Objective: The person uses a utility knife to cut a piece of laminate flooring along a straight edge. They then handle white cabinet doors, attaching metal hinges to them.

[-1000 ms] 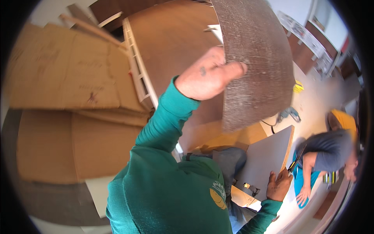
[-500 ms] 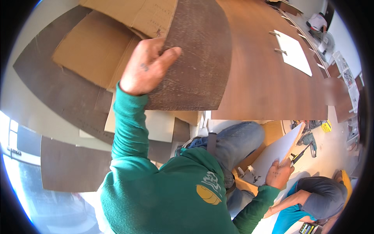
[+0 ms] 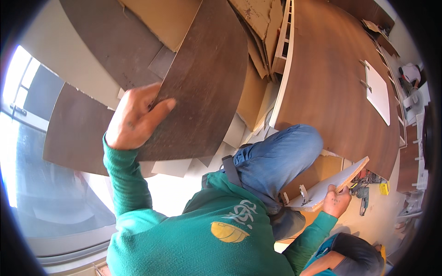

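My left hand (image 3: 136,117) grips the edge of a dark brown wood-look sheet (image 3: 198,83), thumb on its near face and fingers behind. The sheet stands tilted among other sheets and cardboard. Lower right, my right hand (image 3: 336,201) is closed on the edge of a narrow white board (image 3: 322,187) with a pale wooden edge. Metal hinges (image 3: 304,195) are fitted near the board's lower end. My bent knee (image 3: 294,147) in blue jeans is between the two hands.
A large brown panel (image 3: 331,87) lies at right, bearing a white hinged board (image 3: 377,92). Cardboard (image 3: 258,18) leans at the back. A power drill (image 3: 362,195) lies on the floor; a co-worker (image 3: 354,255) bends at lower right. A glass door (image 3: 41,184) is at left.
The brown sheet has swung left and down with my left hand, uncovering cardboard and the large panel's framed edge. My view has shifted; the white board in my right hand is tilted flatter.
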A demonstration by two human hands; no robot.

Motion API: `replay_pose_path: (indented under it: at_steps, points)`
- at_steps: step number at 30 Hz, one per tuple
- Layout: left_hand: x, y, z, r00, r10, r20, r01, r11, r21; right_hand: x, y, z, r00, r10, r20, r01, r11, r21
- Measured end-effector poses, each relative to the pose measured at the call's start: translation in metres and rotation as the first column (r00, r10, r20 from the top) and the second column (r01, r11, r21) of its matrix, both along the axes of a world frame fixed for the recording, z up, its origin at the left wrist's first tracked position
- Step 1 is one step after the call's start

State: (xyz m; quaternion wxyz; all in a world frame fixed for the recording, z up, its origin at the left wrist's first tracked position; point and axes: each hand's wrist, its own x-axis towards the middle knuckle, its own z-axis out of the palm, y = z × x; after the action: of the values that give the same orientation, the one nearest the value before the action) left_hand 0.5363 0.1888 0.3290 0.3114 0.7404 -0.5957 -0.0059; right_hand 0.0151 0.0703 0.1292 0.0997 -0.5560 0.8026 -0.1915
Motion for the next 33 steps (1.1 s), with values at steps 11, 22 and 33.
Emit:
replay_pose_path:
  at_steps: [11, 22, 33]
  points:
    - [-0.033, 0.152, 0.028, 0.868, 0.253, -0.428, -0.119, 0.942, 0.314, 0.004, -0.019, -0.008, 0.991, 0.134, -0.010, -0.134, 0.986, -0.101]
    - [-0.008, 0.220, -0.007, 0.813, 0.359, -0.460, -0.144, 0.888, 0.437, 0.009, -0.027, 0.001, 0.996, 0.088, -0.018, -0.090, 0.987, -0.136]
    - [0.025, 0.164, -0.058, 0.854, 0.273, -0.443, -0.191, 0.956, 0.221, 0.004, -0.016, -0.002, 0.988, 0.106, 0.112, -0.082, 0.976, -0.200]
